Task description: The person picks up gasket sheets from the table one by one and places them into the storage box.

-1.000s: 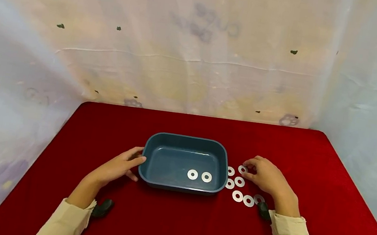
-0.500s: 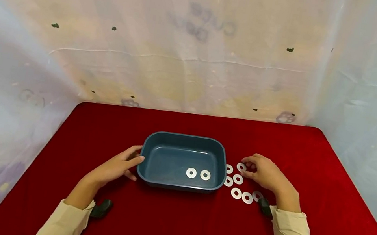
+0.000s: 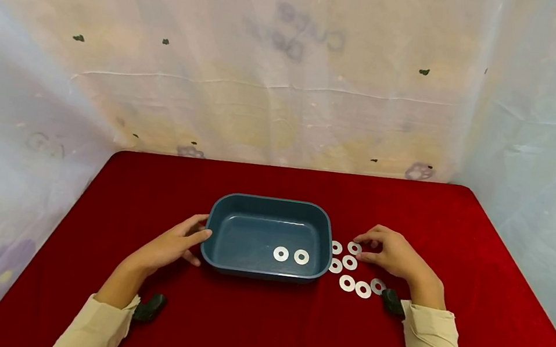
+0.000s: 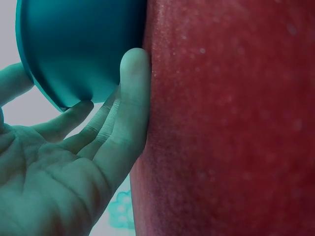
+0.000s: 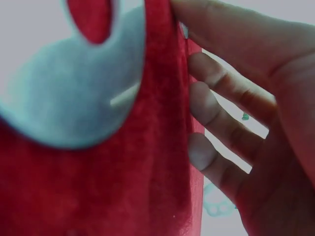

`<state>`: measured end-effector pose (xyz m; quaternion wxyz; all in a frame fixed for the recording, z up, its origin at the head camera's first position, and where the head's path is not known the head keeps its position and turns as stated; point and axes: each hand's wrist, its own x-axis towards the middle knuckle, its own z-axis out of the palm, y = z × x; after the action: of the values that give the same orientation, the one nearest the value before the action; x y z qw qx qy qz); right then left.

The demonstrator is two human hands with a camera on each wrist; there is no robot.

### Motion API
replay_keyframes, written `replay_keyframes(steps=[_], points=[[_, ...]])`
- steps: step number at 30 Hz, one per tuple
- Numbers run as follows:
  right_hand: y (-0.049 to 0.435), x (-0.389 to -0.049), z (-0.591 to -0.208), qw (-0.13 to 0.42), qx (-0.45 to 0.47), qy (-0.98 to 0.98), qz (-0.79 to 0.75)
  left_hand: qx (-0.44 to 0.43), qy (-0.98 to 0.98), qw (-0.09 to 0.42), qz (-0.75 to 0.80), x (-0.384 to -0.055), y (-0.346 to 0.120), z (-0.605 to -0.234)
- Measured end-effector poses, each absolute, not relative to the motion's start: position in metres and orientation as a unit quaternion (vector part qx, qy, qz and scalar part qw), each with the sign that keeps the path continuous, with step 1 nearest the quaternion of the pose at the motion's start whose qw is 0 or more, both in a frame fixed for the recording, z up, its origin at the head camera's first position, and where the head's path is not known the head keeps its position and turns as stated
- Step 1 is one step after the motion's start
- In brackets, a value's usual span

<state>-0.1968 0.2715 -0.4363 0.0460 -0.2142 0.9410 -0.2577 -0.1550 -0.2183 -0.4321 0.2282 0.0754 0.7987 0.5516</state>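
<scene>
A dark blue-grey rectangular tray (image 3: 265, 273) stands mid-table, with two flat metal washers (image 3: 280, 259) on its floor. My left hand (image 3: 167, 250) holds the tray's left end, thumb at the rim and fingers along the outer wall. In the left wrist view, its little finger (image 4: 133, 98) lies low beside the wall (image 4: 83, 54). To the right, my right hand (image 3: 396, 256) pinches one washer (image 3: 350, 251) at its edges between thumb and index finger. Several more washers (image 3: 346, 288) lie flat nearby. One washer (image 5: 74, 98) looms close in the right wrist view.
A red cloth (image 3: 257, 335) covers the table. Pale patterned curtains (image 3: 265, 107) hang behind and at both sides. A dark wrist device sits under each sleeve cuff, the left one (image 3: 150, 308) close to the cloth.
The whole head view shifts slightly left and up. My right hand's thumb and index finger stay around the same washer, the other fingers tucked a little less. The left hand keeps its place on the tray.
</scene>
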Motion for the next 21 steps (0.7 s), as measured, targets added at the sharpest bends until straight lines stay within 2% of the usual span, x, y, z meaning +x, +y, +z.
replay_keyframes(steps=[21], points=[[0.2684, -0.1985, -0.4346, 0.044, -0.229, 0.943, -0.239, 0.081, 0.802, 0.227, 0.546, -0.1541, -0.2178, -0.4319]])
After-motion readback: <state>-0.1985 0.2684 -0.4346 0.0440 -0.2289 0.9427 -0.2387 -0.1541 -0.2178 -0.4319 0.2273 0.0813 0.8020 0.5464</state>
